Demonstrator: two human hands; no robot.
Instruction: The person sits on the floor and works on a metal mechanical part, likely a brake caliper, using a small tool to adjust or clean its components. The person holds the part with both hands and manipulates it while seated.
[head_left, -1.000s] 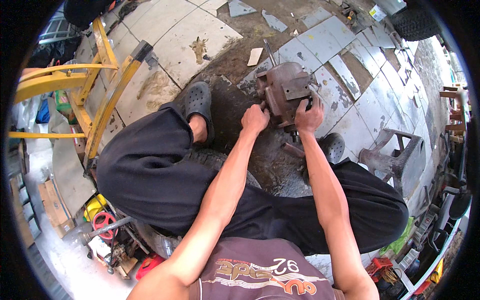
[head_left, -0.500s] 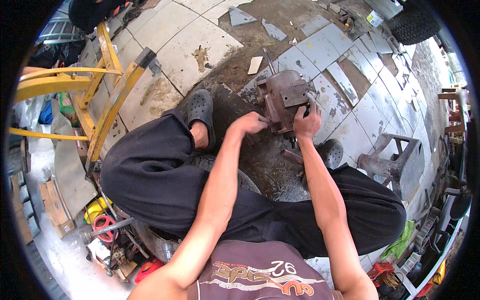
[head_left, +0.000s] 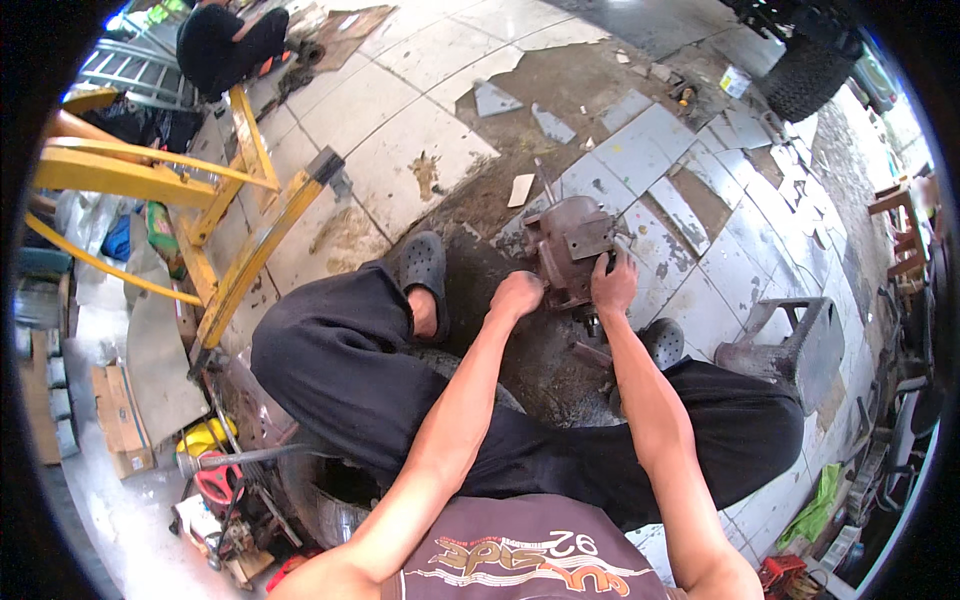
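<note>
A brown, rusty gearbox housing stands on the dirty floor between my feet, with a thin shaft rising from its far end and a flat plate on its upper right side. My left hand is closed against the housing's left side, its fingertips partly hidden. On the other side, my right hand grips the right edge just below the plate, fingers bent over it. Close to my right wrist, a short metal bar lies on the ground.
A yellow metal frame stands at left, with another person crouching beyond it. Broken tiles cover the far floor. To the right is a grey plastic stool; a knobby tyre stands far right. Tools clutter both sides.
My left hand has come up against the housing's left side from lower down. My right hand keeps its place on the right edge. The whole view has shifted, showing more of the crouching person.
</note>
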